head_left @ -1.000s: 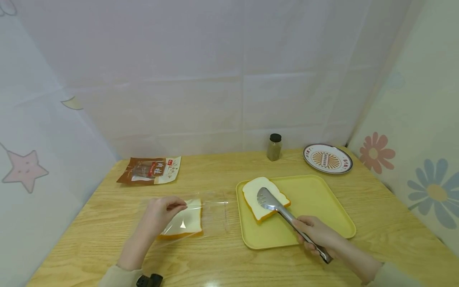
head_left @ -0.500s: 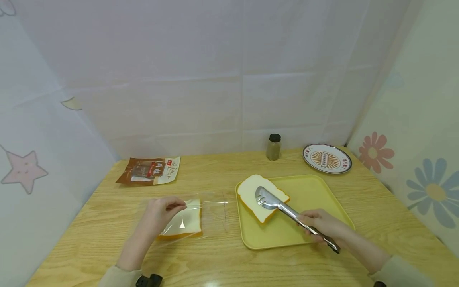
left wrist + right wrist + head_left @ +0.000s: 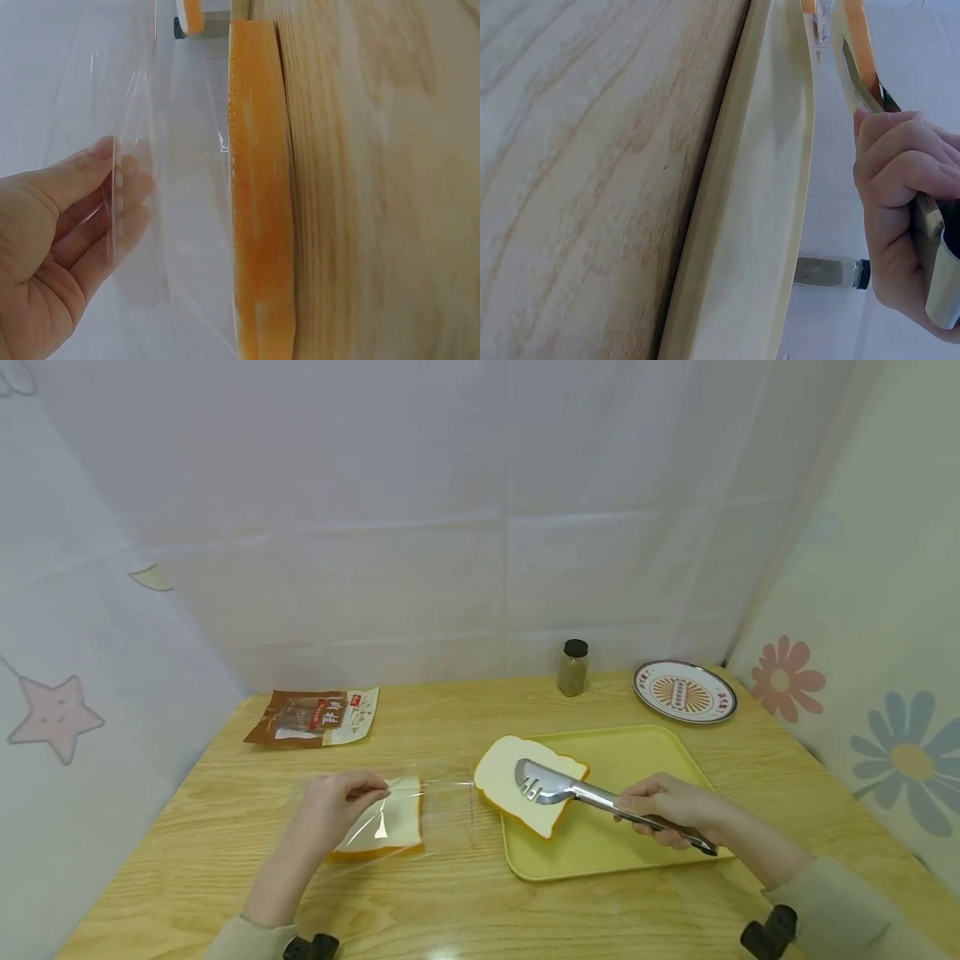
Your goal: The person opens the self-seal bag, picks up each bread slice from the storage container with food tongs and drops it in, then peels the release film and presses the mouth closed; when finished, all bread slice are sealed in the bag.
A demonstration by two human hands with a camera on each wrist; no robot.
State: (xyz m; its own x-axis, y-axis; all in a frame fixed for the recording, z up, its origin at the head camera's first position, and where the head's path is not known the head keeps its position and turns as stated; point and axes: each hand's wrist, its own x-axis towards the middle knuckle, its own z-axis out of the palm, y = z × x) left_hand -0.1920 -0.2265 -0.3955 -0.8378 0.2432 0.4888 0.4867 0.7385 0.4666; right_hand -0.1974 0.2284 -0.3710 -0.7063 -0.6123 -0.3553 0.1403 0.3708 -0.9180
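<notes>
My left hand (image 3: pixel 337 810) pinches the upper edge of a clear plastic bag (image 3: pixel 135 247), lifting it above a slice of bread (image 3: pixel 397 835) with an orange crust. That slice lies flat at table level, seen through the film in the head view. My right hand (image 3: pixel 667 810) grips metal serving tongs (image 3: pixel 600 797). Their slotted head lies over a second slice of bread (image 3: pixel 498 772), clamped between the arms. In the right wrist view this slice (image 3: pixel 859 45) is raised above the yellow tray (image 3: pixel 652 743), overlapping its left edge in the head view.
Behind the bag lies a brown-and-white food packet (image 3: pixel 315 718). A small jar with a black lid (image 3: pixel 573 672) stands at the back, beside a round patterned plate (image 3: pixel 684 692). White cloth hangs behind the wooden table (image 3: pixel 420 910).
The tongs and their bread slice have moved left and up off the tray, towards the bag. My right hand has turned and risen slightly. My left hand and the bag hold still.
</notes>
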